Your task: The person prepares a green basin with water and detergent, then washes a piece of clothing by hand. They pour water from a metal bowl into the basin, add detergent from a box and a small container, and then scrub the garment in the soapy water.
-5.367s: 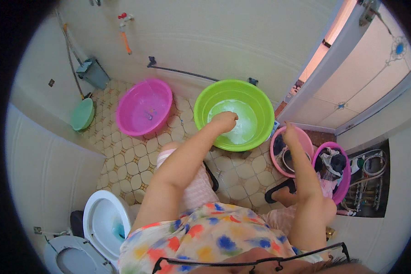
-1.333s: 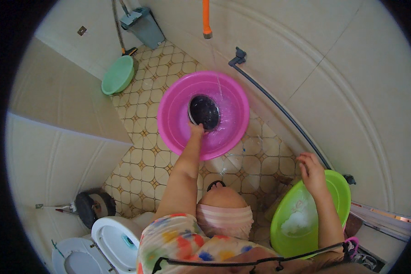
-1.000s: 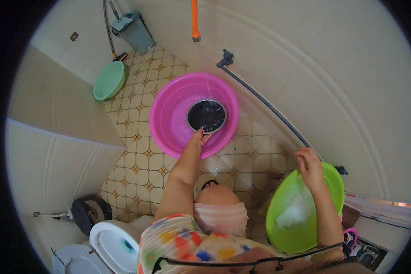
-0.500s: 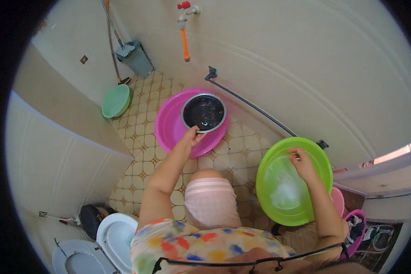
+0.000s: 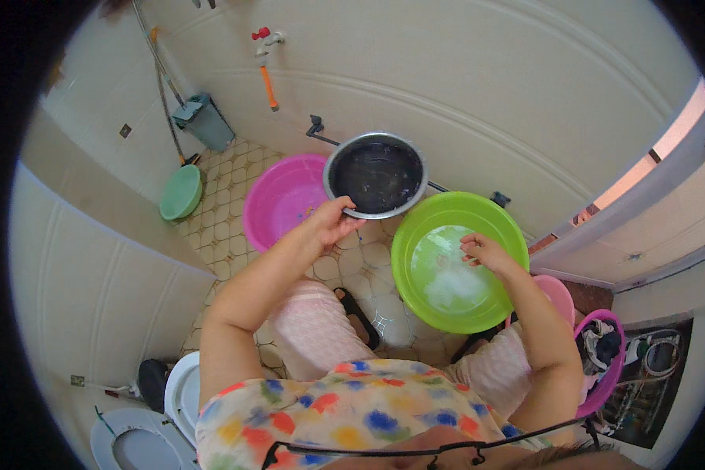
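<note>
As the left hand (image 5: 335,224) swings rightward, the round silvery metal basin (image 5: 384,215) with dark contents comes away from the round magenta plastic tub (image 5: 274,192), left of those fingers, and now hangs between it and the round lime-green plastic tub (image 5: 486,213) to their right! Those fingers are clamped on its near rim, thumb uppermost. The right hand's (image 5: 486,252) fingers curl loosely above white suds (image 5: 454,290), nothing visible in them. Beneath: beige patterned tiles (image 5: 227,188); beyond the fingers, a pale wall (image 5: 486,102), red-handled tap (image 5: 270,39).

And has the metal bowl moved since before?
Yes: against the wall tap, the metal bowl moved right, from the pink tub toward the green tub.
</note>
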Motion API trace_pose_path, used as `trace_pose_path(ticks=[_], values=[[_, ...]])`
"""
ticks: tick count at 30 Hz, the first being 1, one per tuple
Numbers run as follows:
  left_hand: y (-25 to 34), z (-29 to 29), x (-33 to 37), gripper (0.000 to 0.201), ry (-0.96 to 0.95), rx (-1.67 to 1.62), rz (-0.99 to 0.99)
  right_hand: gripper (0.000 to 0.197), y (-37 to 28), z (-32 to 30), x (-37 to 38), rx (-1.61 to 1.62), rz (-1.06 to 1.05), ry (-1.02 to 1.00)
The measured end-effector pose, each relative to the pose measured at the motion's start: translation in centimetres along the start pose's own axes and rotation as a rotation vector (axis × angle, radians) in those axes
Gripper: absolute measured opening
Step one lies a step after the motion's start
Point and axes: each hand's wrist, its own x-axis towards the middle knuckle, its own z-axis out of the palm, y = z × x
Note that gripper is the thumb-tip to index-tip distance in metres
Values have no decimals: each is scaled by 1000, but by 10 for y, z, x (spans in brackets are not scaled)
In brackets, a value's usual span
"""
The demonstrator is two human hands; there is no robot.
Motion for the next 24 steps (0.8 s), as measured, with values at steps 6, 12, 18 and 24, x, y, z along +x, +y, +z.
trace_pose_path(ticks=[6, 12, 18, 24], values=[[-52, 59, -12, 36, -11, 117, -70, 36, 36, -2, 20, 76, 64, -56], [-95, 74, 2, 32, -42, 286, -132, 42, 65, 0, 26, 43, 175, -83], [-101, 79, 8, 32, -52, 455, -77, 49, 77, -2, 21, 88, 236, -56], [-99, 84, 12, 32, 19, 569, 54, 49, 78, -4, 21, 173, 277, -6]])
